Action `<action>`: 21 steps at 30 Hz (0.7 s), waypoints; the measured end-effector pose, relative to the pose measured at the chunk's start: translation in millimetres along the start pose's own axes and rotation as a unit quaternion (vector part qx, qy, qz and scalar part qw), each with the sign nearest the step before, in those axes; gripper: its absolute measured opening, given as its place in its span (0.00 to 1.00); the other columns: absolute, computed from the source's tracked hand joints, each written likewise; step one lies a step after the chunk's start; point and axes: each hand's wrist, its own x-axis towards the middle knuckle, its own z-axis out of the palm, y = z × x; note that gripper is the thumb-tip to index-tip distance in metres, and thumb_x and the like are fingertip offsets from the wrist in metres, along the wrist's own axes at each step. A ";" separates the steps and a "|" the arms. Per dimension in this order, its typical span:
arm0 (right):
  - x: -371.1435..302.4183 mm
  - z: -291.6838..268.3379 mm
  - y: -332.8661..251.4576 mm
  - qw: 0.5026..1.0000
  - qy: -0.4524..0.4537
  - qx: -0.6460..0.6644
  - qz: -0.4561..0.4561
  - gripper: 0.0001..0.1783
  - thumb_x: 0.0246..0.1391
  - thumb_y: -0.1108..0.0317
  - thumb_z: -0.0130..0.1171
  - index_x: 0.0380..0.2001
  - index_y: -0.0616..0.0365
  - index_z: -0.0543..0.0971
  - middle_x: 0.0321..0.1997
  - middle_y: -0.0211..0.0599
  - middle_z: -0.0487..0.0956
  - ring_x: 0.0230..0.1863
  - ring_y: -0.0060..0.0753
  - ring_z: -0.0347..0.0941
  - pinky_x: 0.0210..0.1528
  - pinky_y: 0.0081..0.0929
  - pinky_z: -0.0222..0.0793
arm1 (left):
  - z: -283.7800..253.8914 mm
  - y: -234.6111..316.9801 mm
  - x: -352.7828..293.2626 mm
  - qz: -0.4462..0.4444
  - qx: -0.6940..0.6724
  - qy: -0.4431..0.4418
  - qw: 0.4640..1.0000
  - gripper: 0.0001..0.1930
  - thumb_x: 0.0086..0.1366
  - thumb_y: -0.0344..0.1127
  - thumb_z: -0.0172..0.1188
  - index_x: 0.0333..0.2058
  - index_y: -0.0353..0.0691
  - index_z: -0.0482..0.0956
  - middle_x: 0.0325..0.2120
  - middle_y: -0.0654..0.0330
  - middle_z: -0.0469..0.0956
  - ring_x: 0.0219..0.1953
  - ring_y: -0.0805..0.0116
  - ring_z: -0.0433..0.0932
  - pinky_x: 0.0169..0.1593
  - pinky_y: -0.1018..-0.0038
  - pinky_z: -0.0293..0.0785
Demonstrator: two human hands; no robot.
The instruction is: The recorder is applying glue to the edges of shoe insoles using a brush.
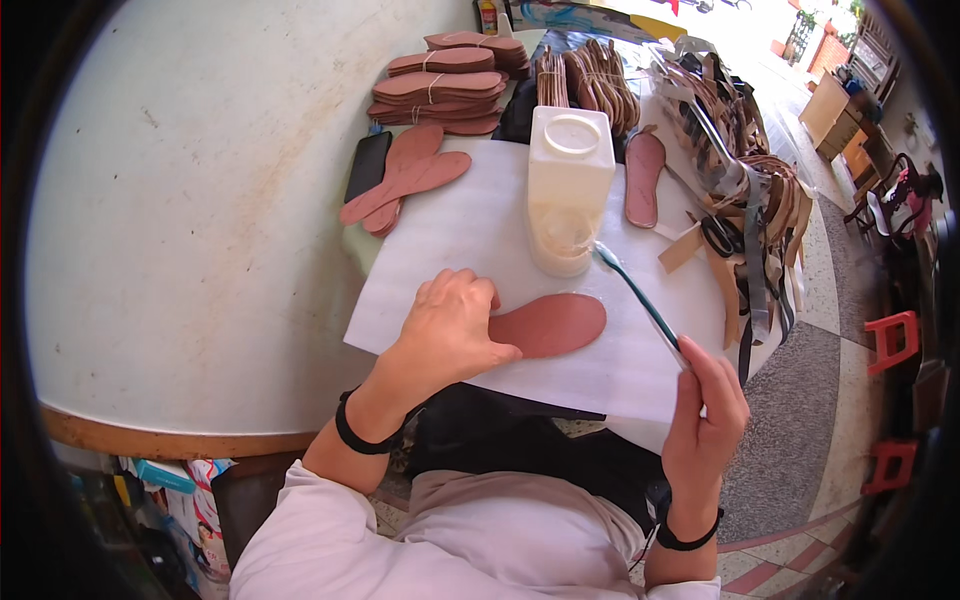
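Observation:
A reddish-brown insole (556, 326) lies flat on a white sheet (480, 215) in front of me. My left hand (450, 318) grips its left end, the thumb at the near edge and the fingers at the far side. In my right hand (706, 400) is a toothbrush (640, 297) with a teal handle, pinched near its end. The brush's white head touches or nearly touches the lower right side of a translucent plastic jug (570, 185). That jug has a round white cap and a pale residue low down; whether the bristles are inside cannot be made out.
Bundled insoles (440, 85) are stacked at the back left, beside loose crossed insoles (408, 180) and a dark phone (370, 165). Another insole (645, 178) lies right of the jug. Strips of material (770, 215) and black scissors (720, 236) crowd the right edge. Red stools (892, 340) stand beyond.

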 end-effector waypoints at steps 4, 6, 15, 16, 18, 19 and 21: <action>21.2 19.0 -1.3 1.000 -0.008 -0.013 -0.013 0.16 0.57 0.84 0.58 0.48 0.64 0.83 0.26 0.42 0.74 0.24 0.34 0.70 0.28 0.30 0.64 | 0.1 -2.2 4.2 -0.008 0.013 -0.032 0.999 0.25 0.44 0.45 0.77 0.36 0.32 0.83 0.39 0.47 0.80 0.49 0.49 0.76 0.57 0.62 0.71; 26.9 27.5 -2.7 0.999 -0.014 -0.027 -0.016 0.15 0.56 0.83 0.59 0.47 0.64 0.83 0.27 0.41 0.75 0.24 0.38 0.71 0.28 0.32 0.66 | -0.1 -2.6 5.2 -0.008 0.010 -0.035 0.999 0.25 0.44 0.45 0.77 0.35 0.32 0.83 0.39 0.47 0.80 0.48 0.49 0.76 0.57 0.61 0.70; 39.8 58.7 1.5 0.991 -0.034 -0.124 -0.047 0.12 0.57 0.76 0.61 0.46 0.60 0.84 0.28 0.40 0.77 0.28 0.45 0.76 0.30 0.38 0.71 | -1.3 -3.0 1.7 -0.013 -0.022 -0.015 1.000 0.23 0.43 0.43 0.77 0.33 0.33 0.81 0.36 0.48 0.79 0.47 0.48 0.76 0.56 0.60 0.69; 40.8 61.1 3.3 0.990 -0.033 -0.129 -0.050 0.12 0.57 0.76 0.61 0.46 0.60 0.84 0.28 0.40 0.77 0.27 0.45 0.76 0.30 0.38 0.71 | -0.4 -3.8 0.4 -0.005 -0.026 -0.005 1.000 0.23 0.43 0.43 0.77 0.33 0.33 0.80 0.35 0.47 0.80 0.46 0.48 0.77 0.54 0.60 0.69; 42.2 65.1 5.5 0.988 -0.032 -0.138 -0.056 0.12 0.57 0.76 0.61 0.46 0.61 0.84 0.28 0.40 0.77 0.27 0.45 0.76 0.30 0.38 0.70 | 1.5 -5.6 -2.8 0.010 -0.031 0.014 0.999 0.22 0.44 0.42 0.76 0.34 0.33 0.80 0.33 0.47 0.80 0.42 0.47 0.78 0.52 0.61 0.71; 42.5 65.5 5.0 0.988 -0.033 -0.139 -0.056 0.13 0.57 0.76 0.61 0.46 0.61 0.84 0.28 0.40 0.77 0.27 0.45 0.76 0.30 0.38 0.71 | -0.3 -5.5 -3.9 0.008 -0.039 0.009 0.999 0.22 0.45 0.41 0.76 0.34 0.32 0.80 0.32 0.47 0.81 0.41 0.47 0.79 0.50 0.61 0.72; 42.1 66.0 4.9 0.988 -0.036 -0.141 -0.055 0.13 0.58 0.76 0.61 0.46 0.61 0.84 0.28 0.40 0.77 0.27 0.45 0.75 0.30 0.38 0.71 | -4.3 -5.1 -6.0 0.006 -0.054 -0.003 0.999 0.21 0.46 0.38 0.75 0.35 0.31 0.80 0.31 0.46 0.82 0.37 0.47 0.81 0.47 0.61 0.74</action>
